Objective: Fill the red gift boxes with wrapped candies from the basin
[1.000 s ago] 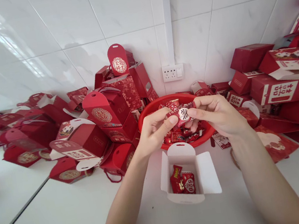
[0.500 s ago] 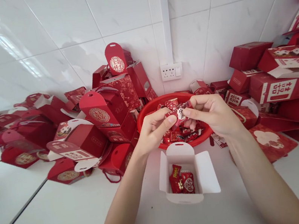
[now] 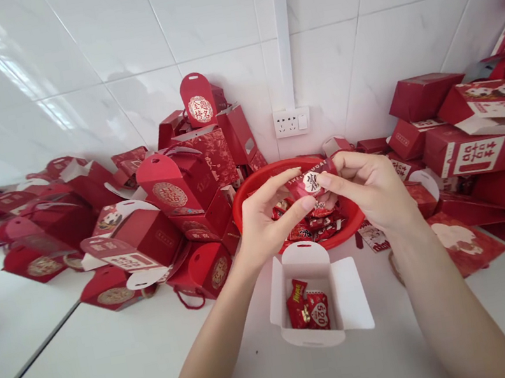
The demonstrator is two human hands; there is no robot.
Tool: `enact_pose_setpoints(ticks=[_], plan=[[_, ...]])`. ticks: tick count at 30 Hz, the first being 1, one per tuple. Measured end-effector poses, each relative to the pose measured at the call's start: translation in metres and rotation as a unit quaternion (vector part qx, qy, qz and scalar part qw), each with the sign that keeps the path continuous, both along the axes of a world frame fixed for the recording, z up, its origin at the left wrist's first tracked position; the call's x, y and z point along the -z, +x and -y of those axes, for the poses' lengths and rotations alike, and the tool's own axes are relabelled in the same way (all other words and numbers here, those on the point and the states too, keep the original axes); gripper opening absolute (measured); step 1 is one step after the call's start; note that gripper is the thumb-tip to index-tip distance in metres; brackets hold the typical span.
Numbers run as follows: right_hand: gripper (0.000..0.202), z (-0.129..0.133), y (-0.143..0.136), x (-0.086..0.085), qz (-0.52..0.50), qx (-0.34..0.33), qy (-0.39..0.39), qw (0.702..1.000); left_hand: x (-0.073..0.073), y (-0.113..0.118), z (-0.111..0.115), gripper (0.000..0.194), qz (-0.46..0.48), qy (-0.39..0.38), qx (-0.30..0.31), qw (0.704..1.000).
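Observation:
Above a red basket (image 3: 244, 184) of wrapped candies, my right hand (image 3: 371, 188) pinches a red candy packet (image 3: 310, 184) with white lettering. My left hand (image 3: 269, 215) is at the packet's left side, thumb and index finger apart, the thumb tip near its lower edge. Whether the left fingers still touch the packet is hard to tell. Below the hands stands an open white box (image 3: 353, 298) with its flaps spread. Inside it lie a red and gold candy (image 3: 297, 304) and a red candy marked 520 (image 3: 319, 311).
Many red gift boxes (image 3: 174, 183) are piled at the left and centre back. More red boxes (image 3: 477, 145) are heaped at the right. A white socket (image 3: 292, 122) is on the tiled wall. A seam crosses the white table (image 3: 117, 366) at the left.
The packet has moved slightly right and now shows more of its printed front. My left thumb and index finger have opened wider. My right hand has shifted a little right.

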State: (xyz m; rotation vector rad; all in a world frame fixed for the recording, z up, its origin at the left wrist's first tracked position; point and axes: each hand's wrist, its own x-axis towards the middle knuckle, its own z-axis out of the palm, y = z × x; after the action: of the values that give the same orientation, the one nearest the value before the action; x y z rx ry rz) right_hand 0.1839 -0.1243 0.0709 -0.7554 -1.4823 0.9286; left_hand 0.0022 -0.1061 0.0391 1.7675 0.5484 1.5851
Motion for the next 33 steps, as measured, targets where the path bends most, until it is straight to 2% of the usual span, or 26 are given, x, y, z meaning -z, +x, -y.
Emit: enact_pose_setpoints(ticks=[7, 13, 18, 23, 29, 33], plan=[[0.032, 0.002, -0.002, 0.0, -0.006, -0.022, 0.0, 1.0, -0.001, 0.002, 0.004, 0.031, 0.027, 0.003, -0.057, 0.998], [0.029, 0.004, -0.002, 0.0, -0.013, -0.042, 0.001, 0.999, -0.002, 0.004, 0.006, 0.025, 0.077, -0.008, -0.021, 0.997], [0.03, 0.004, -0.002, 0.0, -0.019, -0.055, -0.004, 0.998, -0.001, 0.005, 0.007, 0.025, 0.097, -0.039, -0.016, 0.994], [0.022, 0.006, -0.003, -0.002, -0.009, -0.043, -0.012, 0.999, -0.003, 0.002, 0.005, 0.026, 0.061, -0.031, -0.005, 0.998], [0.017, 0.007, -0.002, -0.003, 0.011, -0.045, 0.03, 0.998, -0.008, -0.003, 0.006, 0.03, 0.015, 0.056, -0.016, 0.998], [0.018, 0.006, 0.0, -0.001, 0.044, -0.036, 0.055, 0.997, -0.01, -0.007, 0.007, 0.026, -0.014, 0.047, -0.006, 0.999]])
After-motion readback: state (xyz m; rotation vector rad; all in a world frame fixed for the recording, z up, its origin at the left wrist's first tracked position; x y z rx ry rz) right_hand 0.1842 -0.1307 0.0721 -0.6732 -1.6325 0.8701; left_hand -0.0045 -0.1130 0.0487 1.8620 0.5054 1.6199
